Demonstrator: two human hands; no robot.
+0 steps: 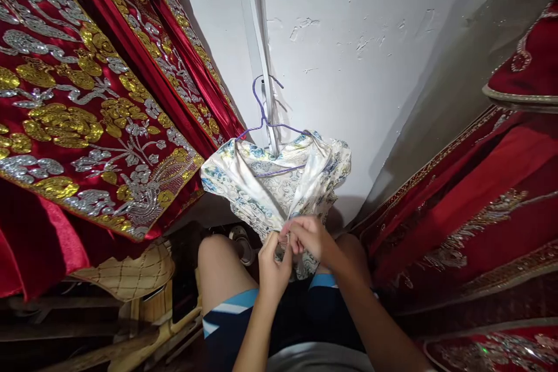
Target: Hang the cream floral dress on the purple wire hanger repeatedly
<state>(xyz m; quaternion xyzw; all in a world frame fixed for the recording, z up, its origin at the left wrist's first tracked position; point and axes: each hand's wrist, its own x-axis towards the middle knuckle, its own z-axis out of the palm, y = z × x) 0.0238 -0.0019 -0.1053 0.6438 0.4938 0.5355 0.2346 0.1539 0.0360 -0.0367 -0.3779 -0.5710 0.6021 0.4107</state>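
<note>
Both your left hand [274, 263] and right hand [314, 239] pinch the garment [257, 193], likely light, soft, best held in front, between them.

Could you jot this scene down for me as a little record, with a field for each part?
Left hand: fingertips at the garment's front; exact grip unclear
Right hand: fingertips meeting the left hand's; what they pinch is too small to tell
Garment: pale floral, on a purple wire hanger
Hanger hook: at a metal rail
Behind: pale, scuffed wall
Left side: red cloth with gold and silver embroidery
Right side: red embroidered fabrics
</note>
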